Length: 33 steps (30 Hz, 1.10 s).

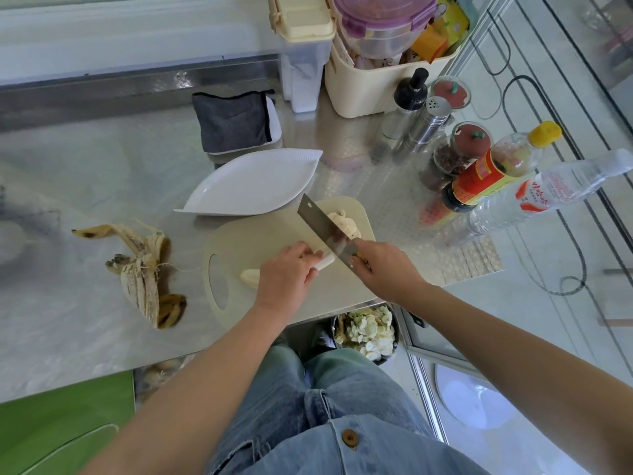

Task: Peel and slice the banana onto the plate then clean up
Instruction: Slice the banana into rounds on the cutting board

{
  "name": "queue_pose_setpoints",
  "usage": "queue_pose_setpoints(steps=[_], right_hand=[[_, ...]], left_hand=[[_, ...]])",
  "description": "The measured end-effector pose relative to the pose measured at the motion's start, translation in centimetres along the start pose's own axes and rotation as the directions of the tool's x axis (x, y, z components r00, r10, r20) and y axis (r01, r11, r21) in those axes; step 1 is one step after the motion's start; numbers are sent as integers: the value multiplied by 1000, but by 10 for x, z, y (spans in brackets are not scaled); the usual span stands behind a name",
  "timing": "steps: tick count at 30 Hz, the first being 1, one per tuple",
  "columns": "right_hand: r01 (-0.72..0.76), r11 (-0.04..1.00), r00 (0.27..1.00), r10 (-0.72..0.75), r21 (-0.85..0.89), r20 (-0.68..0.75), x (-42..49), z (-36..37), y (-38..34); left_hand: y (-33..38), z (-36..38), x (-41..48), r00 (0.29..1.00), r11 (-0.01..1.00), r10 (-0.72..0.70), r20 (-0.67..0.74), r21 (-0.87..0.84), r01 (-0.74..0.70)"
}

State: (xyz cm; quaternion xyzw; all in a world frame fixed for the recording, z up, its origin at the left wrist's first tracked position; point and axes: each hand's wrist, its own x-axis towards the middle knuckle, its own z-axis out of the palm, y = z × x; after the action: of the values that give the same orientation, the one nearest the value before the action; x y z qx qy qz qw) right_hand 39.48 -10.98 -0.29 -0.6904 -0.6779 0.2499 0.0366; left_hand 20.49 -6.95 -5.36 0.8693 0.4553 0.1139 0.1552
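A peeled banana lies on a beige cutting board. My left hand presses down on its middle, hiding most of it. My right hand grips the handle of a cleaver, whose blade stands across the banana's right end. Several cut slices are piled on the board beyond the blade. A white leaf-shaped plate sits bare just behind the board. The brown-spotted banana peel lies on the steel counter to the left.
A grey cloth rests on a white dish behind the plate. Bottles and spice jars crowd the right side, storage boxes the back. A bin with food scraps stands below the counter's front edge.
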Motion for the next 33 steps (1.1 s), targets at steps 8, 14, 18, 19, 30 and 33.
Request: queue_pose_setpoints(steps=[8, 14, 18, 19, 30, 33], right_hand=[[25, 998, 999, -23, -52, 28, -5, -9, -1], [-5, 999, 998, 8, -51, 65, -3, -6, -2], [-41, 998, 993, 45, -47, 109, -3, 7, -4], [-45, 998, 994, 49, -35, 102, -3, 11, -4], [4, 1000, 1000, -4, 25, -1, -3, -14, -2], [23, 1000, 999, -23, 13, 22, -5, -18, -1]], left_hand=[[1, -2, 0, 1000, 1000, -1, -1, 5, 1], [0, 0, 0, 1000, 1000, -4, -7, -3, 4], [0, 0, 0, 1000, 1000, 4, -19, -19, -4], [0, 0, -1, 1000, 1000, 5, -22, -23, -6], [1, -3, 0, 1000, 1000, 8, 7, 20, -8], [1, -4, 1, 1000, 999, 12, 15, 34, -12]])
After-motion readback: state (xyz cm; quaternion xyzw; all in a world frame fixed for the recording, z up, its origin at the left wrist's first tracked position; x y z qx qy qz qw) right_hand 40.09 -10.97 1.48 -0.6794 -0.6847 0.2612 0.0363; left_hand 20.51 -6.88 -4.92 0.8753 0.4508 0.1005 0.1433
